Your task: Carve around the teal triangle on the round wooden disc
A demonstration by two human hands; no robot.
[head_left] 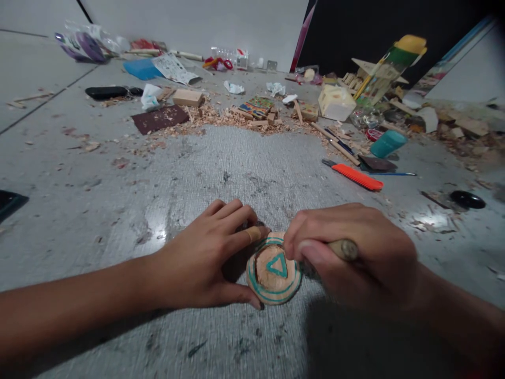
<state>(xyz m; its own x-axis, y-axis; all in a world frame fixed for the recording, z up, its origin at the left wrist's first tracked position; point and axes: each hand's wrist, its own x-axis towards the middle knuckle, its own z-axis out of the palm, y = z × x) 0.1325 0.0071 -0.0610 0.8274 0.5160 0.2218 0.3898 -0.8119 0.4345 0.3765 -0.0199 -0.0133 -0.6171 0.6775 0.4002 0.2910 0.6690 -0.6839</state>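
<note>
A round wooden disc [272, 287] lies flat on the grey floor, marked with turquoise rings and a turquoise triangle inside a rough brown inner circle. My left hand [219, 252] grips its left side between thumb and forefinger; a bandage-like wrap circles one finger. Over the disc's right edge, my right hand [351, 252] is closed around a tool with a round wooden handle [344, 249]. The handle's butt end points toward me, while the working tip is hidden behind my fingers.
Beyond my hands are an orange utility knife [357, 176], a turquoise block-like item [389, 143], a wooden stick [335, 143] and brown sandpaper [160, 119]. Wood shavings [221, 117] surround a small wood block [188, 98]. A green-and-yellow container [402, 58] stands back right.
</note>
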